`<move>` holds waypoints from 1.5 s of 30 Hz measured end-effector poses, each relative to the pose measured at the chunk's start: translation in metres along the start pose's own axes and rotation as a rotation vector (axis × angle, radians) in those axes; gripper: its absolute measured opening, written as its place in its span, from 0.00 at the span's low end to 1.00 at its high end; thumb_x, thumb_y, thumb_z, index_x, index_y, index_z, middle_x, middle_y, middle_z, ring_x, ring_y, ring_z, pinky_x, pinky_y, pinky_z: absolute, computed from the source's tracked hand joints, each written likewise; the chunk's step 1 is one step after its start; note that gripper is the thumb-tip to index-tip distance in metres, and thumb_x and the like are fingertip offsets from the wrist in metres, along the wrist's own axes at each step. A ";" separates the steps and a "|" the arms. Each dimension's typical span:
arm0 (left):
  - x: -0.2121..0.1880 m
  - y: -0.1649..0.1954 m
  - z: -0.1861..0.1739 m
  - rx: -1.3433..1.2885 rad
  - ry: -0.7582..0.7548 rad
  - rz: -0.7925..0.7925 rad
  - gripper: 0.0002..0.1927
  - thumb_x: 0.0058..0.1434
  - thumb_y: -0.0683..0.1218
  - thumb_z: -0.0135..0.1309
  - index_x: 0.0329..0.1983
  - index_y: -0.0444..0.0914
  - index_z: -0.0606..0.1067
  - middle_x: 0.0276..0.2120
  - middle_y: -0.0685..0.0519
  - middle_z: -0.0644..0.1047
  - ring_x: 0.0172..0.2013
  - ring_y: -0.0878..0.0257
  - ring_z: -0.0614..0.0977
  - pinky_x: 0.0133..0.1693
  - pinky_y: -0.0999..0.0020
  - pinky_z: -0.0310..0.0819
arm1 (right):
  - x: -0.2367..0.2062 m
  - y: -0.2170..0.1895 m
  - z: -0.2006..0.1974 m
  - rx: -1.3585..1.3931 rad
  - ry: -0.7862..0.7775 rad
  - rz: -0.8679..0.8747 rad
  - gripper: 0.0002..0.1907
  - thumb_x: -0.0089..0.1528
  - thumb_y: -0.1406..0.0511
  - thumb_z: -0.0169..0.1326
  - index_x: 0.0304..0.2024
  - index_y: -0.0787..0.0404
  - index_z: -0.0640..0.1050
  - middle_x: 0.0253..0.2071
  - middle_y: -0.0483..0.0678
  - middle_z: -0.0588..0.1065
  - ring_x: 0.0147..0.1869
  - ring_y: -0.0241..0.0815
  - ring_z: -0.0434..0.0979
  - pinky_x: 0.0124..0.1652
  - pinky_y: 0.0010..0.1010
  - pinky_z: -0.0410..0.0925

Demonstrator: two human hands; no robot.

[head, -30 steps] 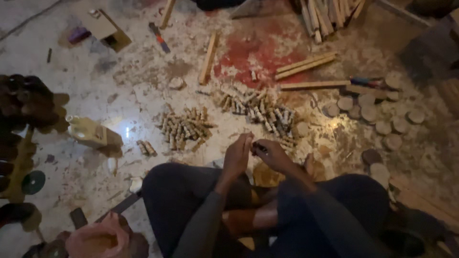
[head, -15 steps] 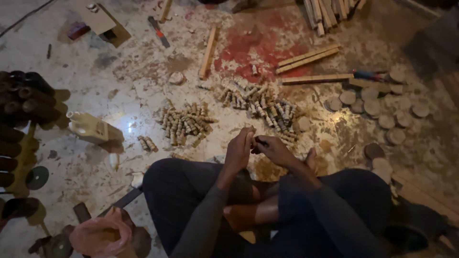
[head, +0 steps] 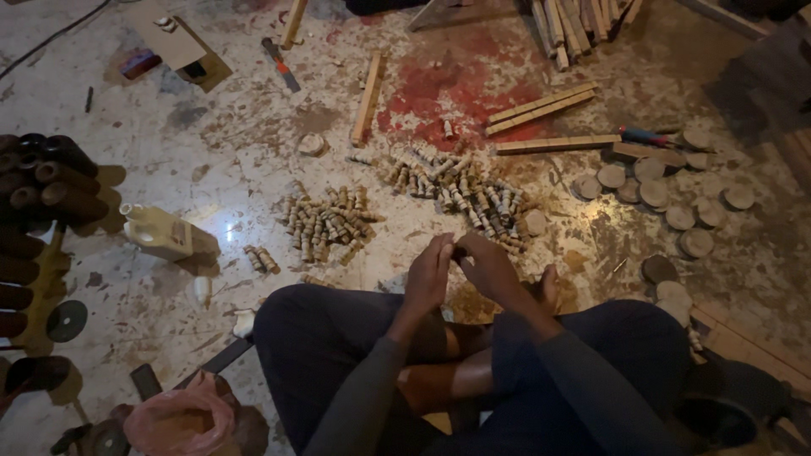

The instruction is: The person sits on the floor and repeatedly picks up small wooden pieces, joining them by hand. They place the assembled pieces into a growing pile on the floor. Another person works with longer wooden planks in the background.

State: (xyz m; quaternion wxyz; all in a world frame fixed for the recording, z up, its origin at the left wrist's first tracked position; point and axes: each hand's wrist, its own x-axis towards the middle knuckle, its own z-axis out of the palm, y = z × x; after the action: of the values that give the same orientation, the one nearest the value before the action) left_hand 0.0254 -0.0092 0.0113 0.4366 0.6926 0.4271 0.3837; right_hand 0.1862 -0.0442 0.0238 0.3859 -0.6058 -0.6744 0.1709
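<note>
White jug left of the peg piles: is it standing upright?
No. The white jug lies on its side on the floor, apart from both hands.

hands (head: 460,270) joined, wooden pegs (head: 460,196) (heaped) beyond

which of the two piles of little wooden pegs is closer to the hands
The right-hand pile of pegs, stretching from the red stain down toward the hands; its lower end almost reaches them. The other pile sits farther left, near the white jug.

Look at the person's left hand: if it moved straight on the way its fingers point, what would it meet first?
Probably the nearer pile of short wooden pegs on the floor ahead; the left hand points up-frame, though its height above the floor is unclear.
</note>
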 end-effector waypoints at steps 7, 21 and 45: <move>0.001 0.019 -0.016 0.074 -0.039 0.035 0.20 0.75 0.53 0.42 0.61 0.38 0.74 0.45 0.40 0.81 0.46 0.43 0.83 0.44 0.54 0.77 | -0.003 0.024 0.017 0.284 -0.178 0.240 0.06 0.63 0.68 0.59 0.40 0.66 0.80 0.31 0.54 0.77 0.34 0.44 0.76 0.36 0.37 0.70; 0.001 0.011 -0.017 0.193 -0.070 0.140 0.25 0.75 0.55 0.41 0.68 0.37 0.71 0.53 0.38 0.79 0.53 0.41 0.79 0.52 0.51 0.72 | -0.002 0.040 0.024 0.803 -0.308 0.535 0.20 0.71 0.53 0.52 0.41 0.64 0.78 0.30 0.43 0.73 0.31 0.33 0.71 0.35 0.28 0.68; 0.122 0.285 -0.133 0.065 0.931 1.209 0.27 0.65 0.54 0.72 0.61 0.43 0.74 0.56 0.56 0.79 0.54 0.68 0.80 0.50 0.70 0.72 | 0.004 0.038 0.015 0.694 -0.163 0.570 0.19 0.68 0.52 0.55 0.45 0.61 0.80 0.30 0.41 0.77 0.31 0.32 0.72 0.32 0.27 0.65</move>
State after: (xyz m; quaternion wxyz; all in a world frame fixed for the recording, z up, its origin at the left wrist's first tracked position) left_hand 0.0196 0.0683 0.3398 -0.0952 0.5852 0.1250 0.7955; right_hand 0.2015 -0.0285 -0.0108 0.4491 -0.5868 -0.4118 0.5333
